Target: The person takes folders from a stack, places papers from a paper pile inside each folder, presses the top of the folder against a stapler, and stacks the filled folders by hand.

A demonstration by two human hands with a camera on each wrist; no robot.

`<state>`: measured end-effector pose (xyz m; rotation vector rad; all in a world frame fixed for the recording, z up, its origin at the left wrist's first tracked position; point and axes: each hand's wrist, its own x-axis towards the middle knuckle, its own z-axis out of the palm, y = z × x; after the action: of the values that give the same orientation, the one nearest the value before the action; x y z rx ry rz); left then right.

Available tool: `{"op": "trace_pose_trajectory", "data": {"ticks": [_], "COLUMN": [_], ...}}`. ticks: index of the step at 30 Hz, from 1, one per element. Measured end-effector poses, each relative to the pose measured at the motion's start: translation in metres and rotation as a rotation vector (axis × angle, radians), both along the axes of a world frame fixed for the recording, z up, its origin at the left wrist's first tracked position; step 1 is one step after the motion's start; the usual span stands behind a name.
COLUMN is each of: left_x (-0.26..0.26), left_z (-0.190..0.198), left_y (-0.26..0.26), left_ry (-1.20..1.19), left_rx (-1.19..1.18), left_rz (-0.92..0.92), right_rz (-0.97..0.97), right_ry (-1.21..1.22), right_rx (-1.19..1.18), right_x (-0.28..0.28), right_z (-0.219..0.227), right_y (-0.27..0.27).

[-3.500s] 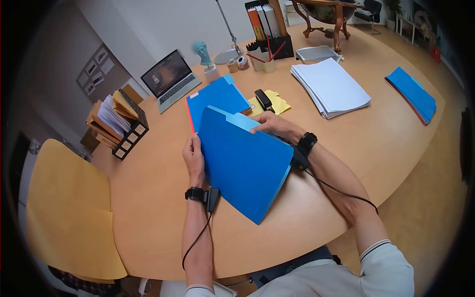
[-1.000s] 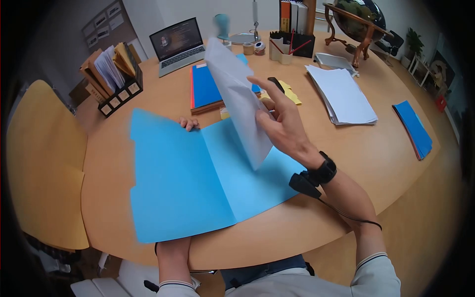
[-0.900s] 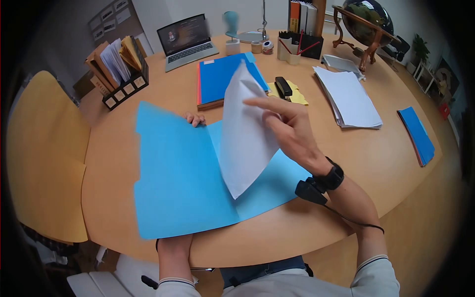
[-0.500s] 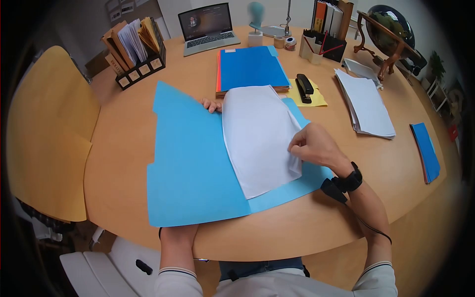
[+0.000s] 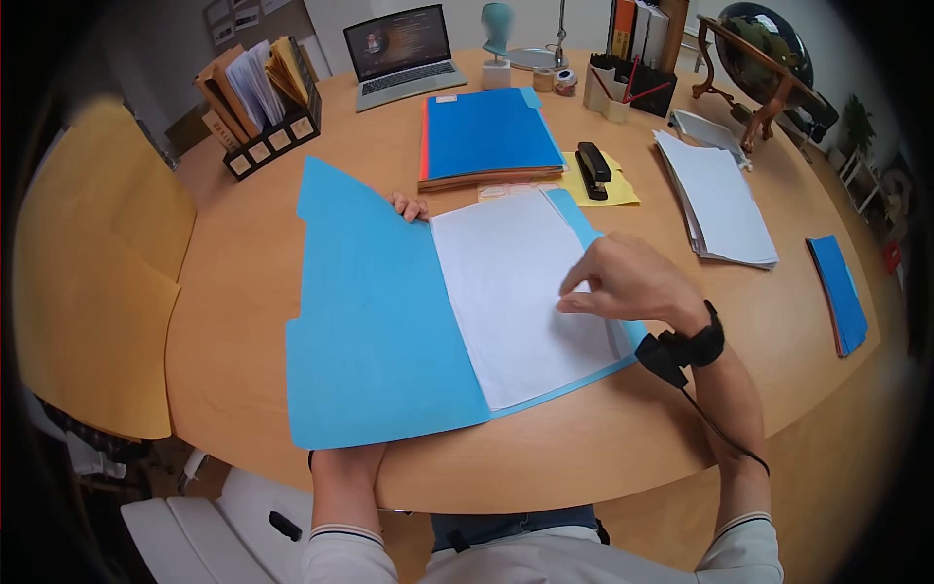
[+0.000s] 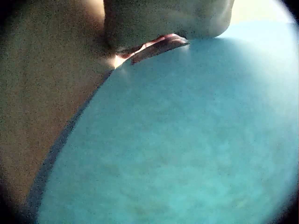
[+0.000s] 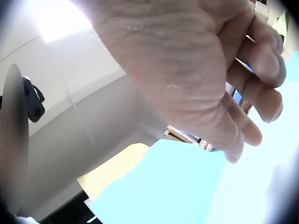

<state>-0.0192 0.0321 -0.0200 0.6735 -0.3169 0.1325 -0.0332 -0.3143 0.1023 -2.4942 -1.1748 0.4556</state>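
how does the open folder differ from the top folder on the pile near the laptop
The open folder shows light blue inside; the top folder shows a darker blue cover. The open folder is spread wide; the top folder lies shut. Both are tabbed.

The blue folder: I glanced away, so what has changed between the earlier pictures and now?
The folder, closed at first, is now open, the left hand holding its left side from beneath. The paper, lifted in the right hand earlier, has come down onto the right side; that hand has let go. The stapler and white stack stayed put.
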Motion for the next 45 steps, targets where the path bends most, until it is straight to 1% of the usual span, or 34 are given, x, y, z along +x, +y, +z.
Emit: {"op": "trace_pose_trajectory", "data": {"ticks": [1, 2, 3, 5, 7, 9, 11, 14, 18, 19, 20, 21, 23, 24, 25, 26, 27, 29, 30, 31, 33, 34, 36, 37, 39, 41, 43, 44, 45], "left_x": [0.000, 0.000, 0.001, 0.000, -0.001, -0.004, -0.003, 0.000, 0.003, 0.003, 0.006, 0.006, 0.005, 0.004, 0.001, -0.003, -0.006, -0.005, -0.005, -0.004, -0.003, -0.003, -0.001, -0.001, -0.001, -0.002, -0.001, -0.001, -0.001], "left_z": [0.002, 0.004, 0.006, 0.011, 0.016, 0.016, 0.016, 0.018, 0.021, 0.022, 0.022, 0.020, 0.013, 0.009, 0.013, 0.021, 0.025, 0.021, 0.022, 0.024, 0.022, 0.022, 0.019, 0.020, 0.023, 0.023, 0.022, 0.022, 0.022], "left_y": [-0.002, -0.004, -0.006, -0.009, -0.009, -0.010, -0.016, -0.025, -0.031, -0.034, -0.034, -0.037, -0.042, -0.043, -0.047, -0.051, -0.054, -0.052, -0.053, -0.053, -0.053, -0.053, -0.052, -0.053, -0.055, -0.055, -0.054, -0.054, -0.055], "left_ry": [0.017, 0.033, 0.050, 0.082, 0.111, 0.149, 0.181, 0.218, 0.260, 0.268, 0.186, 0.180, 0.146, 0.080, 0.074, 0.055, 0.036, -0.008, 0.000, 0.009, -0.005, -0.018, -0.047, -0.071, -0.049, -0.025, -0.047, -0.049, -0.027], "left_rx": [0.054, 0.111, 0.169, 0.284, 0.400, 0.509, 0.615, 0.780, 1.005, 1.060, 1.014, 1.014, 1.249, 1.384, 1.385, 1.633, 1.882, 1.854, 1.883, 1.912, 1.923, 1.935, 1.908, 1.878, 1.860, 1.840, 1.782, 1.782, 1.735], "left_rz": [0.028, 0.055, 0.081, 0.138, 0.202, 0.263, 0.318, 0.397, 0.513, 0.543, 0.508, 0.506, 0.533, 0.644, 0.646, 0.656, 0.661, 0.691, 0.671, 0.651, 0.648, 0.644, 0.651, 0.661, 0.653, 0.646, 0.635, 0.636, 0.626], "right_rz": [0.011, 0.010, 0.003, 0.317, 0.304, 0.291, 0.257, 0.241, 0.247, 0.164, 0.082, -0.022, -0.055, -0.055, -0.159, -0.261, -0.261, -0.752, -0.795, -0.795, -0.616, -0.620, -0.491, -0.493, -0.531, -0.553, -0.597, -0.598, -0.616], "right_ry": [-0.148, -0.106, -0.106, -0.444, -0.433, -0.411, -0.359, -0.325, -0.304, -0.130, 0.044, 0.176, 0.303, 0.298, 0.352, 0.405, 0.403, 0.435, 0.260, 0.259, -0.092, -0.090, -0.342, -0.341, -0.495, -0.478, -0.148, -0.149, -0.114], "right_rx": [0.069, 0.009, 0.012, 0.346, 0.320, 0.287, 0.240, 0.186, 0.164, 0.193, 0.222, 0.363, 0.960, 0.963, 0.831, 0.696, 0.698, 0.842, 0.797, 0.797, 0.221, 0.222, 0.101, 0.101, 0.097, 0.083, 0.114, 0.115, 0.254], "right_x": [-0.003, -0.006, -0.003, 0.011, 0.009, 0.005, -0.001, -0.009, -0.004, 0.000, 0.002, -0.002, 0.018, 0.031, 0.048, 0.058, 0.063, 0.069, 0.081, 0.080, 0.071, 0.067, 0.054, 0.047, 0.038, 0.041, 0.043, 0.044, 0.044], "right_z": [-0.001, 0.001, -0.013, -0.062, -0.076, -0.080, -0.069, -0.065, -0.062, -0.050, -0.038, -0.022, -0.056, -0.064, -0.069, -0.070, -0.073, -0.076, -0.089, -0.083, -0.066, -0.067, -0.073, -0.075, -0.077, -0.074, -0.064, -0.067, -0.073], "right_y": [0.005, 0.014, 0.019, 0.031, 0.039, 0.043, 0.041, 0.041, 0.035, 0.031, 0.025, 0.010, 0.004, -0.001, -0.007, -0.012, -0.017, -0.025, -0.027, -0.027, -0.022, -0.017, -0.004, 0.001, 0.009, 0.008, 0.003, 0.002, 0.002]}}
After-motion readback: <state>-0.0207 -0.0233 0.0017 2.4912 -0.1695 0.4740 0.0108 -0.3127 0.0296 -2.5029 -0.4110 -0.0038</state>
